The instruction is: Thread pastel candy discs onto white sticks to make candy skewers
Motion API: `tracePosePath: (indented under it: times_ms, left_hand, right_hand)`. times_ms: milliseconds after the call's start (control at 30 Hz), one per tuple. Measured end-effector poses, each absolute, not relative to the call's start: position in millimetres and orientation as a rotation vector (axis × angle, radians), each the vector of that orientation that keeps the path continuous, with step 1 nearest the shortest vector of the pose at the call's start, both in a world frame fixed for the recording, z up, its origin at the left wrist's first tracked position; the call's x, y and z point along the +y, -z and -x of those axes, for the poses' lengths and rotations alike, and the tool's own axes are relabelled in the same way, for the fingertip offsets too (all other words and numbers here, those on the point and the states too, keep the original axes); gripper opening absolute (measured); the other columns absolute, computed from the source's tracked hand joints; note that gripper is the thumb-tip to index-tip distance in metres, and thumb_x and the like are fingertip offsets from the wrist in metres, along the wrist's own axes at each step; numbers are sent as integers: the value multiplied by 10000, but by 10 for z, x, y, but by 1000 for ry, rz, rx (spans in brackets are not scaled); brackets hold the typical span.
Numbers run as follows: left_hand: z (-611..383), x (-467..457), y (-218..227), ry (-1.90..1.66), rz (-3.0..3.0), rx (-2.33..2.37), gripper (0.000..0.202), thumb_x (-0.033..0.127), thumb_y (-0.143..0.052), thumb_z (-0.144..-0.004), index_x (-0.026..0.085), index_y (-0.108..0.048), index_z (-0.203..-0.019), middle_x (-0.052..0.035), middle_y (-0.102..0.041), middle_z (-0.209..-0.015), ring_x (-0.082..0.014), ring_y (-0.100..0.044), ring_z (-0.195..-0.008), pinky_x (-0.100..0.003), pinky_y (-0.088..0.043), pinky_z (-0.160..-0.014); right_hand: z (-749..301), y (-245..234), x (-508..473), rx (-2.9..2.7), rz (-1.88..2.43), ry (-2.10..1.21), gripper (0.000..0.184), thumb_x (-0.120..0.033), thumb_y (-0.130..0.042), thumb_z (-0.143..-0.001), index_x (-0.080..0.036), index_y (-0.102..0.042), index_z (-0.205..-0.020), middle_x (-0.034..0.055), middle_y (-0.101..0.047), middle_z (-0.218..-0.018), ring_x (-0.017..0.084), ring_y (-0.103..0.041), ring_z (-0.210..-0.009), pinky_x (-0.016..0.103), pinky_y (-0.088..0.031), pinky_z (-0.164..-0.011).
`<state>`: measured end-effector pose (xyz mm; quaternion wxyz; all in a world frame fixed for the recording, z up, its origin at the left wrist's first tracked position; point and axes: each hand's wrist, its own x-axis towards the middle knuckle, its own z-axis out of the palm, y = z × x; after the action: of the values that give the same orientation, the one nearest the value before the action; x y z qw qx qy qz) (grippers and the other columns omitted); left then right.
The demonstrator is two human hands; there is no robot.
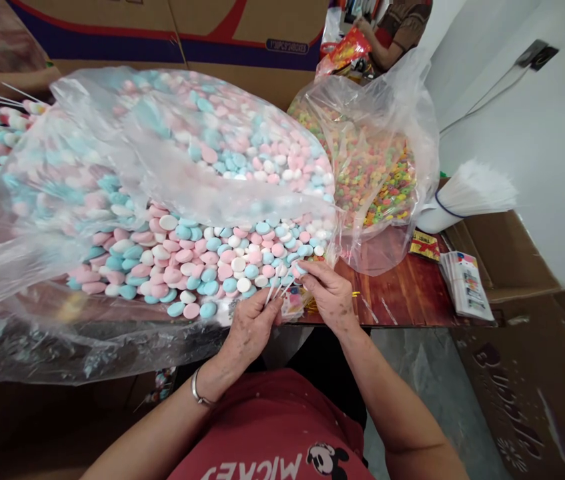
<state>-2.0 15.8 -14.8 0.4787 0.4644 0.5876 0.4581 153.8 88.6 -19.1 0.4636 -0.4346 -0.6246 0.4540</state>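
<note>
My left hand point(253, 327) is closed around several thin white sticks point(275, 285) that point up and away from me. Close by on the right, my right hand point(329, 297) pinches a small pastel candy point(299, 269) at the tips of the sticks. Part of that candy is hidden by the fingers. Just beyond both hands, pink, blue and white rounded candies point(182, 257) spill from the mouth of a big clear plastic bag point(242, 203). Printed packets point(292, 303) lie on the table under the hands, partly covered.
A second clear bag point(377, 167) holds small multicoloured candies. A white container of sticks point(442, 213), bundled printed cards point(467, 287) and cardboard boxes point(502, 373) are at right. Finished-looking candy sticks point(2, 137) lie far left. Another person point(402, 33) works behind.
</note>
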Motion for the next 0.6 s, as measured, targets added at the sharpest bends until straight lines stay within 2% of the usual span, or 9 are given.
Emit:
tracePosePath:
  times_ms: [200, 333, 500, 600]
  left_hand:
    - [9, 128, 154, -1176, -1143, 1433, 334, 358, -524, -879, 191, -511, -590, 37, -464, -544, -122, -392, -545, -255, -304, -547]
    - [0, 107, 194, -1212, -1139, 1429, 310, 336, -534, -890, 190, -518, -617, 40, -475, -552, -116, -404, -545, -249, -318, -551]
    - [-7, 101, 232, -1252, -1044, 1437, 272, 359, -563, -873, 188, -550, -662, 42, -471, -562, -106, -390, -524, -237, -314, -508]
    - [-7, 110, 263, -1245, -994, 1471, 272, 418, -565, -863, 191, -584, -715, 39, -472, -556, -107, -374, -505, -231, -295, -466]
  right_hand:
    - [-1464, 231, 762, -1692, 1050, -831, 258, -265, -593, -884, -317, -764, -1070, 26, -747, -1104, 197, -682, -1037, 361, -551, -949]
    - [-1388, 296, 659, -1755, 1030, -674, 320, -234, -526, -924, -299, -732, -1161, 46, -742, -1103, 179, -698, -990, 311, -574, -882]
    - [-1307, 328, 529, -1876, 996, -697, 329, -270, -483, -955, -281, -711, -1192, 53, -739, -1103, 180, -696, -991, 307, -563, -896]
    - [-1403, 196, 605, -1972, 1071, -762, 367, -291, -472, -960, -277, -633, -1290, 50, -737, -1105, 188, -692, -985, 313, -554, -901]
